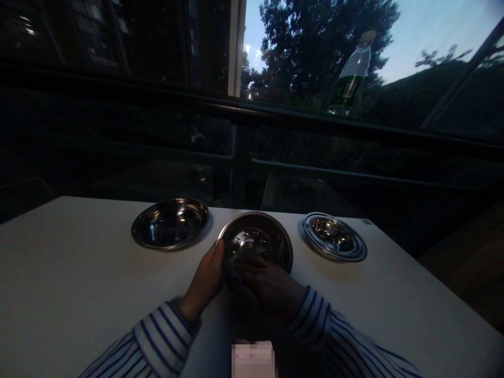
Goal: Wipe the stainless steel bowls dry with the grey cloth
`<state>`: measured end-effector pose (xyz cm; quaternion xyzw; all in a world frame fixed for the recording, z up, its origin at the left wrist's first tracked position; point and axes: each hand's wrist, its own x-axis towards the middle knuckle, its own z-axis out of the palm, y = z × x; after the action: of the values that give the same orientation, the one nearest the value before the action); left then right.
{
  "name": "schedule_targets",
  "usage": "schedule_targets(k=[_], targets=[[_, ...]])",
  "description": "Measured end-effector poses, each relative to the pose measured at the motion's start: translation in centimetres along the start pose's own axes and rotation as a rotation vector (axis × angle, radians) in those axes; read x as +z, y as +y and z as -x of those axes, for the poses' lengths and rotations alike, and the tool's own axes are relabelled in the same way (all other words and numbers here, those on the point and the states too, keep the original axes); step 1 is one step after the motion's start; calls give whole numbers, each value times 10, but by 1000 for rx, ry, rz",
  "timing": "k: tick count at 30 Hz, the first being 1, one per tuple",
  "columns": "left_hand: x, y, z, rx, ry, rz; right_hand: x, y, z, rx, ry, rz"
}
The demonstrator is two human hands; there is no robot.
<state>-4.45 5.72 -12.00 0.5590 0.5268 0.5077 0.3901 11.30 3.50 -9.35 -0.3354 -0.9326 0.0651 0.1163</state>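
A shiny steel bowl [258,231] is tilted toward me at the middle of the white table [98,294]. My left hand [205,283] is closed on its left rim, with the thumb along the edge. Inside the lower part of the bowl, my right hand [271,286] presses a dark grey cloth [236,268] against the metal. Much of the cloth lies in shadow under the fingers. To the left rests a wide, shallow steel dish [169,226]. On the right sits a smaller steel dish [334,237] with a ringed rim, perhaps several stacked; I cannot tell.
Past the table's far edge runs a dark window rail [197,105]. A clear bottle with a green label [348,84] stands on the rail at the upper right. Trees and a dim sky show through the glass. A blurred pale patch [254,359] is at the bottom.
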Motion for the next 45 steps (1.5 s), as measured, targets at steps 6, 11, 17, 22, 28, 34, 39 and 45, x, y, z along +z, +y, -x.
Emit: schedule_targets(k=[6, 11, 17, 22, 28, 34, 39, 45], targets=[[2, 3, 3, 26, -74, -13, 1, 21, -9, 203, 143, 176], [2, 2, 4, 14, -68, -15, 1, 15, -10, 141, 106, 143], [0, -1, 4, -7, -2, 4, -9, -5, 1, -13, -31, 11], [1, 2, 5, -13, 35, 13, -22, -2, 12, 38, -165, 9], [1, -4, 0, -18, 41, -4, 5, -6, 0, 8, 34, -19], [-2, -2, 1, 3, 86, -12, 1, -6, 5, -6, -37, 22], [-2, -1, -2, -35, 145, 10, -4, -4, 11, 56, -107, 101], [-2, -3, -1, 2, 102, -4, 15, -12, -3, 14, 54, 37]])
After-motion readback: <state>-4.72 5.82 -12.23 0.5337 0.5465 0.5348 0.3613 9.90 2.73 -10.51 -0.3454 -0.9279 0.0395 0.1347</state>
